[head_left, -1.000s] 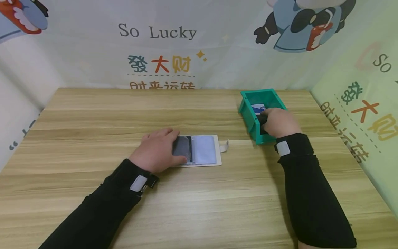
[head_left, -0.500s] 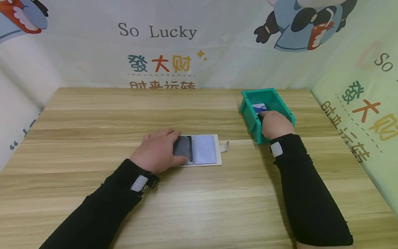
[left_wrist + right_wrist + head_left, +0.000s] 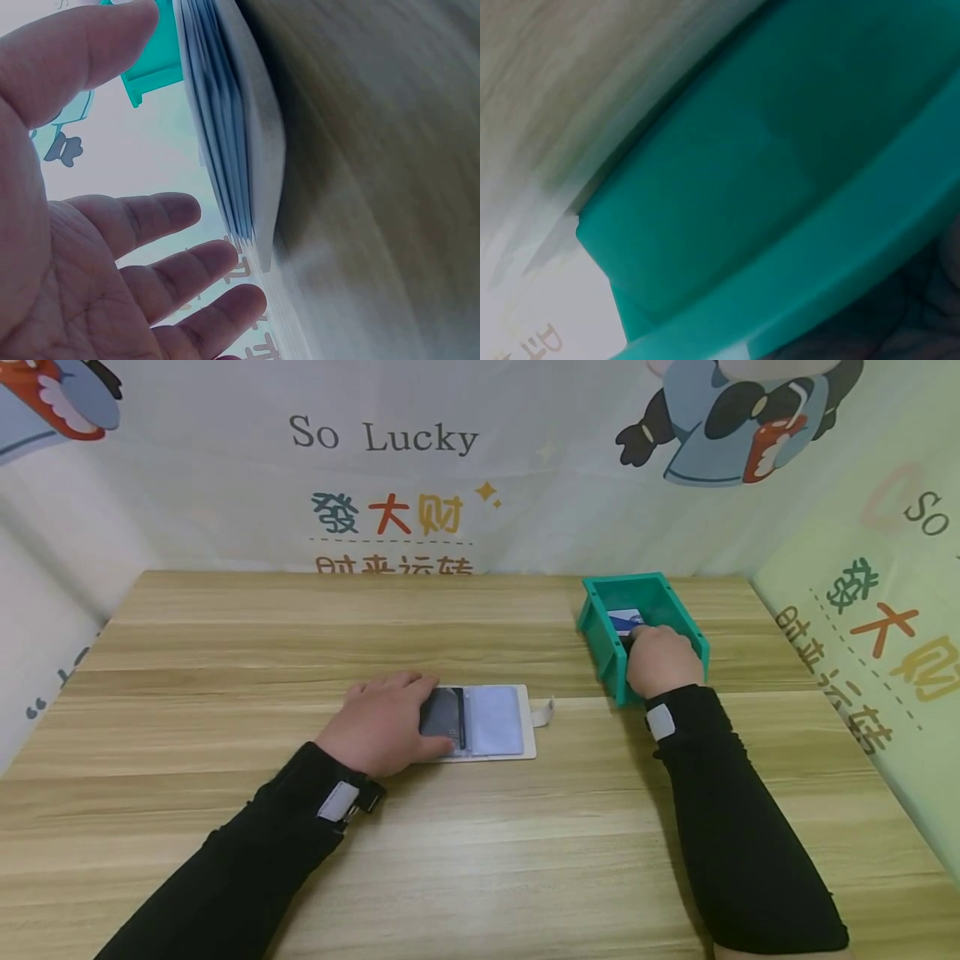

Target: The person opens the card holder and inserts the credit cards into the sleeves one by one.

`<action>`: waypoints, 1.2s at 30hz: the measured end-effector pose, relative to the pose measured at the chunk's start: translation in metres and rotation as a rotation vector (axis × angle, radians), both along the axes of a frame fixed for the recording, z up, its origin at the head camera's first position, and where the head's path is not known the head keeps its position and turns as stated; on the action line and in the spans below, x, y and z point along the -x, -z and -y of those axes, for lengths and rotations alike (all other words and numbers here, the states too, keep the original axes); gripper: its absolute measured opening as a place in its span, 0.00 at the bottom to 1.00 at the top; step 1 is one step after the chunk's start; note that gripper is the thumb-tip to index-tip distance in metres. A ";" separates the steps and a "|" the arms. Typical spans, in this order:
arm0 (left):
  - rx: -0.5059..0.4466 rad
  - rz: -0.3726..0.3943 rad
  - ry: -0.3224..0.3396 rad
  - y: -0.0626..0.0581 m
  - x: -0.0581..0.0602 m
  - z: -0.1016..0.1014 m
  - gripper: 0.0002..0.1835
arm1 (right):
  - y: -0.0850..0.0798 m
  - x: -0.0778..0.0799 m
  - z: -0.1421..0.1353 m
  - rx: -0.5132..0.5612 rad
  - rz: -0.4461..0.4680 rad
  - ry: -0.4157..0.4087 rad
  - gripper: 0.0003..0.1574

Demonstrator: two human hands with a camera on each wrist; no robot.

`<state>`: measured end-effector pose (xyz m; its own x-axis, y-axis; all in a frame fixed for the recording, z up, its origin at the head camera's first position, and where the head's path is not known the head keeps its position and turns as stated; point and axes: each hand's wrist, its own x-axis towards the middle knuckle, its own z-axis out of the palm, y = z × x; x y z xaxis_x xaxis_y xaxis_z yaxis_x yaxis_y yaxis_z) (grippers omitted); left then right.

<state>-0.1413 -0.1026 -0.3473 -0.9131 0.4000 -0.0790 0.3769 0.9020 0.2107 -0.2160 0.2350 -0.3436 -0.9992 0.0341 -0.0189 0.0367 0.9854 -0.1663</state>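
An opened card holder (image 3: 495, 722) with clear sleeves lies on the wooden table; a dark card (image 3: 444, 717) shows in its left side. My left hand (image 3: 382, 722) rests over its left end, thumb along the near edge. In the left wrist view the holder's stacked sleeves (image 3: 217, 112) appear edge-on beside the fairly straight fingers (image 3: 187, 281). My right hand (image 3: 663, 662) reaches down into the green bin (image 3: 611, 656), where a blue-and-white card (image 3: 624, 620) lies. The bin's wall hides its fingertips; the right wrist view shows mostly that wall (image 3: 727, 202).
A short white strap (image 3: 542, 713) sticks out from the card holder's right edge. The bin stands at the back right of the table (image 3: 480, 852). Printed cloth (image 3: 540, 518) hangs behind the table and along its sides.
My right hand has sunk deeper into the bin and shifted slightly left, so less of the dark thing by its fingers shows. The left hand and the card holder stay put.
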 end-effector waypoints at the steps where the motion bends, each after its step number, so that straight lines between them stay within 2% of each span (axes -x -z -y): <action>1: 0.002 -0.002 -0.001 0.000 0.000 0.000 0.47 | 0.000 0.000 0.000 -0.001 0.003 0.005 0.19; 8: 0.001 -0.008 0.000 0.001 0.001 0.000 0.47 | 0.001 0.002 0.000 0.004 -0.044 0.010 0.21; 14: 0.000 -0.004 0.001 0.001 0.001 0.000 0.47 | -0.004 0.002 -0.007 0.085 -0.113 -0.019 0.11; 18: 0.001 -0.005 -0.001 0.002 0.001 -0.001 0.47 | -0.013 -0.001 -0.013 0.128 -0.076 -0.058 0.06; 22: 0.001 -0.004 -0.003 0.002 0.001 0.000 0.47 | -0.022 -0.005 -0.016 0.150 -0.006 -0.100 0.07; 26: -0.005 0.002 -0.005 0.002 0.001 0.000 0.47 | -0.029 -0.008 -0.015 0.140 0.017 -0.129 0.11; 31: -0.008 -0.002 -0.008 0.000 0.001 0.000 0.47 | -0.041 -0.014 -0.014 0.162 -0.044 -0.084 0.13; 36: -0.018 -0.010 -0.010 -0.001 0.001 0.000 0.47 | -0.053 -0.021 -0.011 0.248 -0.150 0.000 0.15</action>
